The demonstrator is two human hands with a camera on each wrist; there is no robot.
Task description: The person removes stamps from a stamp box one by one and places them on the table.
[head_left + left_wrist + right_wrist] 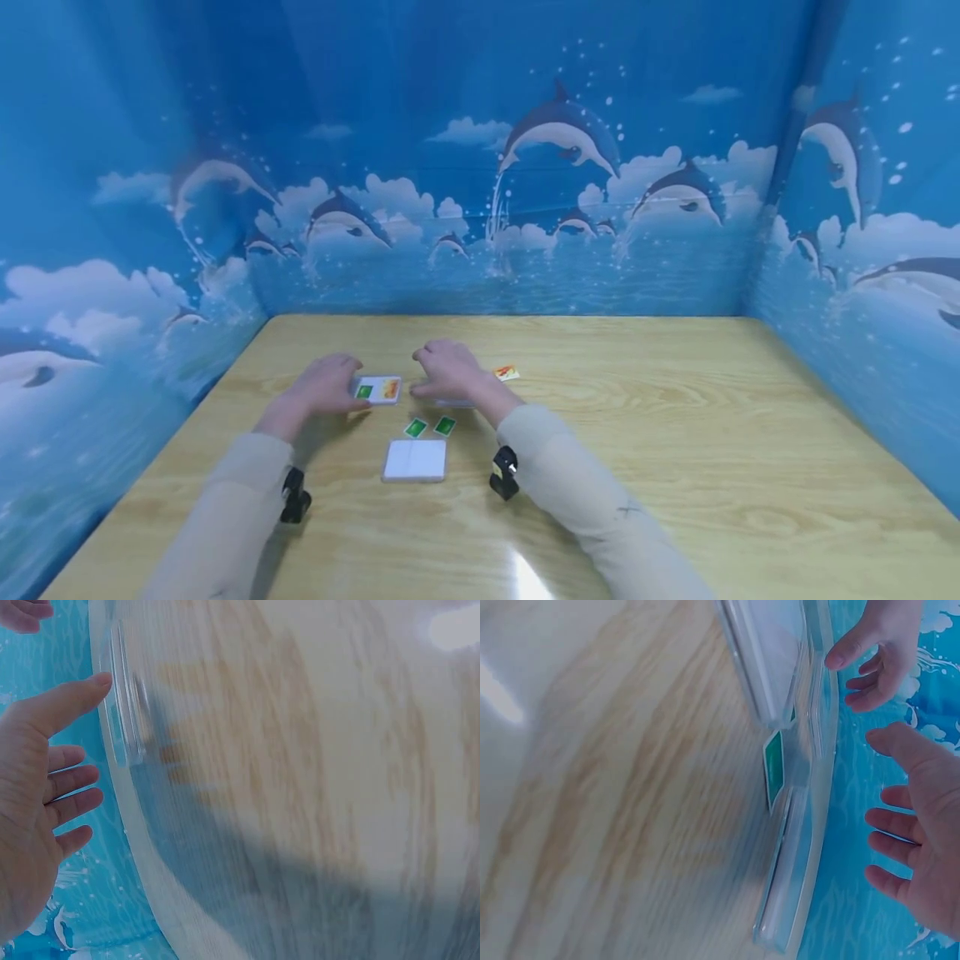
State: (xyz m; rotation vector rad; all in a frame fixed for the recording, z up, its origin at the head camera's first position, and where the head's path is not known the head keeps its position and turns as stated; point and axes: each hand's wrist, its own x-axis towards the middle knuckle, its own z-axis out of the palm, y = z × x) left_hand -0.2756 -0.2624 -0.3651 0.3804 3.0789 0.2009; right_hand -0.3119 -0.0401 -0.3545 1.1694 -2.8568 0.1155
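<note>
My left hand (326,385) is at the left end of a flat, clear-edged case (377,392) bearing a green and an orange picture. Its thumb meets or nearly meets the case edge in the left wrist view; the other fingers lie loosely spread. My right hand (447,372) hovers over a second flat case (455,404), mostly hidden beneath it. Relaxed fingers with nothing between them show on that hand (930,825) in the right wrist view. Two small green cards (416,428) lie in front, just beyond a white flat case (415,461).
A small orange picture card (506,372) lies behind my right forearm. The wood-grain table (675,433) extends far to the right. Blue dolphin-print curtains (420,100) stand around its back and sides.
</note>
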